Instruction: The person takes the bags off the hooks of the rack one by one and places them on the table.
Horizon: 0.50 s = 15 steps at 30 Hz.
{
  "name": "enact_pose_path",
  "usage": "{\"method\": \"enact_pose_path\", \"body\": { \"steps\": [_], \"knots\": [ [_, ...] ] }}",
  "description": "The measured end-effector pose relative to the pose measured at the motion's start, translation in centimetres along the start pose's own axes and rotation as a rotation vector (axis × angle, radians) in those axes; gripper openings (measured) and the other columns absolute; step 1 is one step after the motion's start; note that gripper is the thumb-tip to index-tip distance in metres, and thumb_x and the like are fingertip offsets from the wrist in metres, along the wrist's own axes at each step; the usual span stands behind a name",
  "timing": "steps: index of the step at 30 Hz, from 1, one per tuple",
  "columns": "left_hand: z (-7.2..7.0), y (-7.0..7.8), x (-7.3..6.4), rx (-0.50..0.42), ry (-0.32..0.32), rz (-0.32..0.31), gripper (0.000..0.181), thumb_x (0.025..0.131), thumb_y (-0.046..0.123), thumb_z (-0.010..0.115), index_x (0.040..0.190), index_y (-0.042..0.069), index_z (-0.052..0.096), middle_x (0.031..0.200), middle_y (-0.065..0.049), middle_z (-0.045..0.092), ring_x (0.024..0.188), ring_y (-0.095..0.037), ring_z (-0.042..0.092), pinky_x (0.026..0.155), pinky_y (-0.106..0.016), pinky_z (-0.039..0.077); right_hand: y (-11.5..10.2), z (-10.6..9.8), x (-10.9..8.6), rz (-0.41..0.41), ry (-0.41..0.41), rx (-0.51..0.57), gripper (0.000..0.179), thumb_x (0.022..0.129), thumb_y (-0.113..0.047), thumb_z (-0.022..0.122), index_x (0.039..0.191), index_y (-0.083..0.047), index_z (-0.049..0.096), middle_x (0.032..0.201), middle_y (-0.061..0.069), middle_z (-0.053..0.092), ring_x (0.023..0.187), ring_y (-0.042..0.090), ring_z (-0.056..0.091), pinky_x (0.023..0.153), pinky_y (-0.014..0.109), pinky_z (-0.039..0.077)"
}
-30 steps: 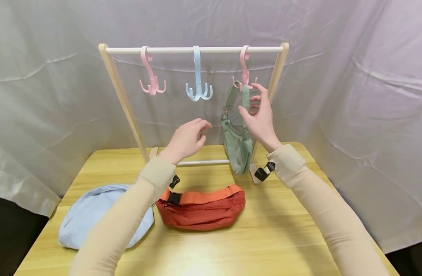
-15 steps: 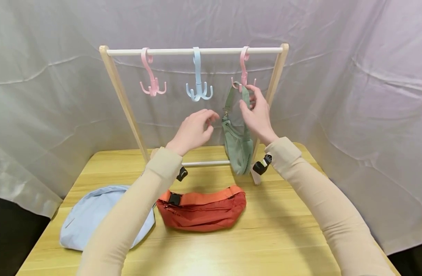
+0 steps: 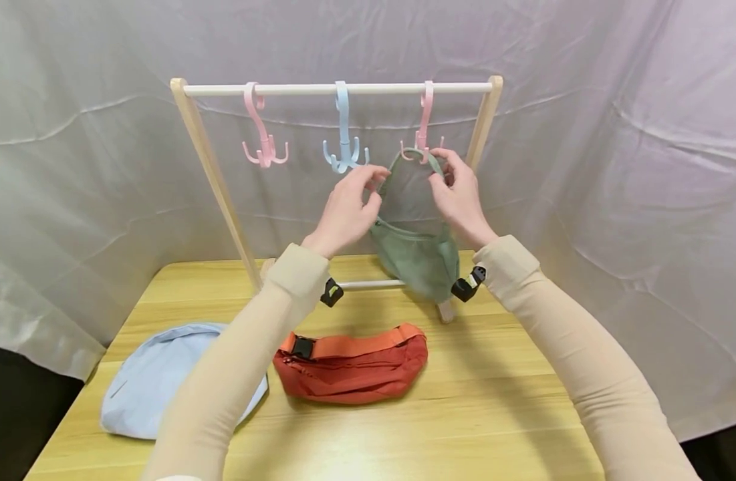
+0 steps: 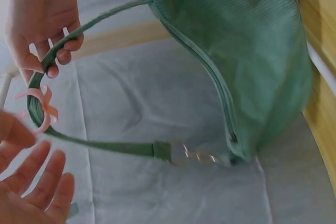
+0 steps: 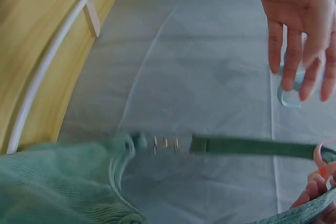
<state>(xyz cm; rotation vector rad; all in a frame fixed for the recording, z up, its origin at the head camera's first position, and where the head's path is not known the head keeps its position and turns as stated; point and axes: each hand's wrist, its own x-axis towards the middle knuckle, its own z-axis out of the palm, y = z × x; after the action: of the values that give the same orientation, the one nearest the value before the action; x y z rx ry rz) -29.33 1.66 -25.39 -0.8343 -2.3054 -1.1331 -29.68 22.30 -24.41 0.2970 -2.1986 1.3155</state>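
A green corduroy shoulder bag [image 3: 412, 257] hangs by its strap [image 4: 115, 148] from the right pink multi-hook hanger [image 3: 426, 113]. The strap loops over the hanger's prongs, and its clasp shows at one end of the zipped bag. My right hand [image 3: 460, 200] pinches the strap's right side just below the prongs, between thumb and fingers. My left hand [image 3: 346, 207] is raised beside the strap's left side, fingers loosely bent. In the left wrist view the fingers of this left hand [image 4: 34, 182] are spread near the hanger, holding nothing.
A white rail [image 3: 295, 89] on wooden legs carries another pink hanger [image 3: 265, 133] and a blue hanger [image 3: 344, 127]. On the wooden table [image 3: 476, 414] lie a red waist bag [image 3: 349, 374] and a light blue bag [image 3: 151, 384], partly behind my left sleeve.
The green bag has swung round from edge-on to broadside. My left hand has moved up and right toward the strap, while my right hand has closed on the strap.
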Motion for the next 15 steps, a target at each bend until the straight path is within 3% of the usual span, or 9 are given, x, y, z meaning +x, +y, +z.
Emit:
{"method": "enact_pose_path", "body": {
  "steps": [4,9,15],
  "knots": [
    [0.8,0.6,0.8,-0.104,0.06,-0.002,0.041,0.099,0.006,0.047,0.14,0.01,0.054,0.132,-0.012,0.057,0.119,-0.024,0.056,0.103,-0.041,0.046,-0.1,-0.6,0.1,0.01,-0.026,0.046,0.04,0.095,-0.003,0.045,0.131,-0.008,0.063,0.082,-0.006,0.054,0.069,0.004,0.054,0.066,0.019,0.044],
    [1.5,1.6,2.2,-0.187,0.069,-0.05,0.043,0.105,0.017,0.044,0.148,0.012,0.044,0.142,-0.011,0.051,0.131,-0.026,0.051,0.112,-0.038,0.042,-0.3,-1.0,0.4,0.018,-0.04,0.117,0.041,0.095,0.001,0.04,0.127,-0.002,0.064,0.083,-0.007,0.059,0.071,0.005,0.057,0.072,0.02,0.049],
    [1.9,2.6,3.4,-0.233,0.024,-0.206,0.035,0.109,0.037,0.036,0.135,0.014,0.04,0.12,-0.009,0.061,0.108,-0.019,0.059,0.096,-0.032,0.046,-0.4,-0.7,0.3,0.039,-0.032,0.222,0.033,0.093,0.005,0.041,0.117,0.003,0.064,0.079,-0.01,0.061,0.072,0.006,0.058,0.075,0.021,0.049]
  ]
}}
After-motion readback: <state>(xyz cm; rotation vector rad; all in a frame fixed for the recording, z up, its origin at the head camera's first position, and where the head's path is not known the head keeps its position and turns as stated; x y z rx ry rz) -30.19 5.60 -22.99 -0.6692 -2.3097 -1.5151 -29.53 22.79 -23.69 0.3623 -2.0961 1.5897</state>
